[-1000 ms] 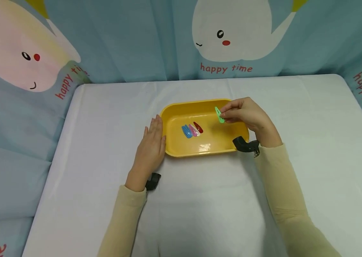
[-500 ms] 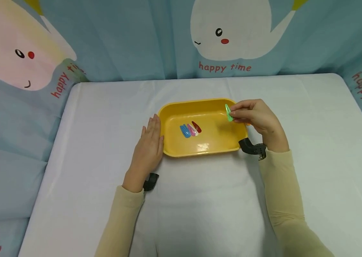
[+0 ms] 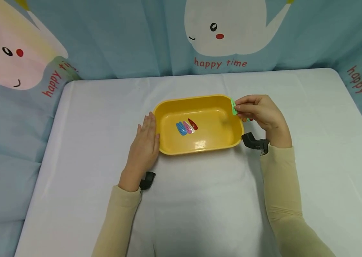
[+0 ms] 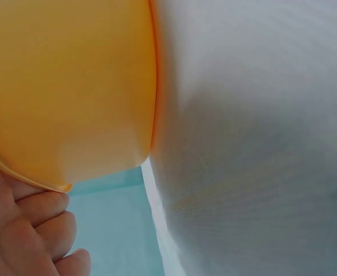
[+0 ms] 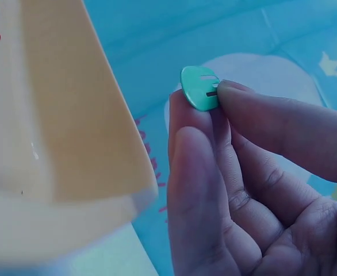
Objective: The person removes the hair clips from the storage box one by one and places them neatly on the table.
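Note:
My right hand [image 3: 262, 112] pinches a green snap hair clip [image 3: 234, 107] between thumb and fingertips, at the tray's right rim in the head view. In the right wrist view the green clip [image 5: 200, 89] shows beside the tray's side wall. The yellow tray [image 3: 217, 132] holds a short row of hair clips: blue clips [image 3: 181, 128], a pink one [image 3: 187, 127], a whitish one partly covered, and a red clip [image 3: 192, 124]. My left hand [image 3: 142, 144] lies with straight fingers along the tray's left side. The left wrist view shows its fingers [image 4: 45, 207] at the tray's rim.
Small orange and red things [image 3: 245, 119] show just under my right hand, outside the tray, mostly hidden. A white cloth [image 3: 200, 200] covers the table. Blue printed curtain [image 3: 129, 39] hangs behind it and at both sides.
My right hand has carried the green hair clip rightward, from over the tray to its right rim. My left hand stays at the tray's left side. The view has shifted slightly.

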{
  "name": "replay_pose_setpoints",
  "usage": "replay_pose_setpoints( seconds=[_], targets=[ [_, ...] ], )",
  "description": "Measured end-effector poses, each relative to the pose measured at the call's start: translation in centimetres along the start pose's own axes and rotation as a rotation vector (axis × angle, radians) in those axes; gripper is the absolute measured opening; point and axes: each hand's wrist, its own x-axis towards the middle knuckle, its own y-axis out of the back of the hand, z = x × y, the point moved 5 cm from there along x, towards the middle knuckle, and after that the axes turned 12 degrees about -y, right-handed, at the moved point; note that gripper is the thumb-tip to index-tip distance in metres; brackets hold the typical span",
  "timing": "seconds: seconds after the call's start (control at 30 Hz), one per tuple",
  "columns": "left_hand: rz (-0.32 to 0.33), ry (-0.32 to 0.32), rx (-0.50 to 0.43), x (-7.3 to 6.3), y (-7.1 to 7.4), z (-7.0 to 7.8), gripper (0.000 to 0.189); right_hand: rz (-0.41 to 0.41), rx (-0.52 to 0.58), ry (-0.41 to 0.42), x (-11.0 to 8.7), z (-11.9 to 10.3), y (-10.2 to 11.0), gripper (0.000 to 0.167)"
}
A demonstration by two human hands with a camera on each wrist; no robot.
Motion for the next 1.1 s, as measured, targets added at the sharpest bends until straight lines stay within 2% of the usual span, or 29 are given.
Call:
replay_pose_setpoints(
  seconds=[0.4, 1.1],
  targets=[
    [-0.002, 0.006, 0.008, 0.0, 0.1, -0.1, 0.056, -0.050, 0.105, 0.011, 0.0, 0.2, 0.7, 0.013],
    [-0.003, 0.006, 0.011, 0.0, -0.2, -0.2, 0.056, 0.047, 0.134, -0.058, 0.2, 1.2, 3.3, 0.014]
  ],
)
